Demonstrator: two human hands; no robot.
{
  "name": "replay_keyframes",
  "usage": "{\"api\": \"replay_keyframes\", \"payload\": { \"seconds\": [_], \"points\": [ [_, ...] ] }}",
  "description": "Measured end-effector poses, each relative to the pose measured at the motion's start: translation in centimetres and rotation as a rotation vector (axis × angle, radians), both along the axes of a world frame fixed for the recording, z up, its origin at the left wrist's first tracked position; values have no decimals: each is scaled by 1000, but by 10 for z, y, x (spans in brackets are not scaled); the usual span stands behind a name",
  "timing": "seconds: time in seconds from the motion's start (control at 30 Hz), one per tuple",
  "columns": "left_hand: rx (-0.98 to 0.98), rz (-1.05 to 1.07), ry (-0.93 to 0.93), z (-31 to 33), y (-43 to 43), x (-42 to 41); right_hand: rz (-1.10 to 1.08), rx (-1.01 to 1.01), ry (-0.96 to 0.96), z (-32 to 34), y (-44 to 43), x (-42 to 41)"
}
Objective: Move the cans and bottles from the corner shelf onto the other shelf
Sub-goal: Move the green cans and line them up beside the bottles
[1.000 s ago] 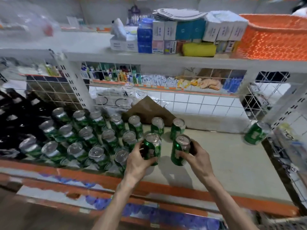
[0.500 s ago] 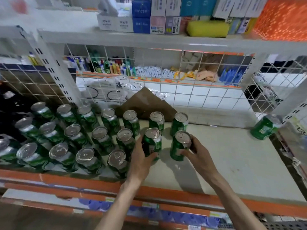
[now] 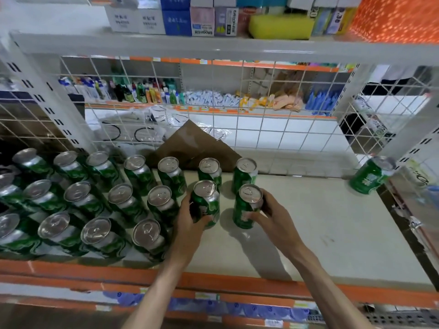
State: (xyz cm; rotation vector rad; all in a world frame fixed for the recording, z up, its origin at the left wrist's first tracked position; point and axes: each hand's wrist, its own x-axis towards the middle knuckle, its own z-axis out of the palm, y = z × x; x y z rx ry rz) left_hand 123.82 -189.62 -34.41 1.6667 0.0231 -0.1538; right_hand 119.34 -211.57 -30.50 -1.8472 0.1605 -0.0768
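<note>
Beige shelf (image 3: 308, 222), backed by wire mesh (image 3: 273, 129), bears upright green cans (image 3: 128, 207).

I see green cans (image 3: 177, 182) with pale swirls and silver tops on a cream shelf (image 3: 320, 222) edged in orange. Behind: white wire grid (image 3: 261, 129), brown cardboard (image 3: 197, 143). Above: yellow sponge (image 3: 281, 27), blue boxes (image 3: 177, 22), orange basket (image 3: 394, 17).

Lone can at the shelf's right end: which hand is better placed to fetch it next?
Right, probably. The right hand is nearer the lone can, bare shelf between; the left hand is beside the packed rows. Both grip cans to release first.
</note>
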Motion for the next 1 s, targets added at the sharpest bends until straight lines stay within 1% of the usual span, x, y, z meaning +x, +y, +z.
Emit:
{"api": "replay_keyframes", "payload": {
  "seconds": [0.13, 0.63, 0.83, 1.0],
  "points": [
    [-31, -6, 9, -5, -2, 2, 13, -29, -4, -3, 1, -1],
    [37, -44, 41, -12, 7, -3, -13, -57, 1, -8, 2, -1],
    [89, -69, 5, -17, 11, -4, -13, -72, -6, -10, 7, -3],
    [111, -45, -33, -14, 7, -10, 22, -65, 10, -10, 4, -3]
  ]
}}
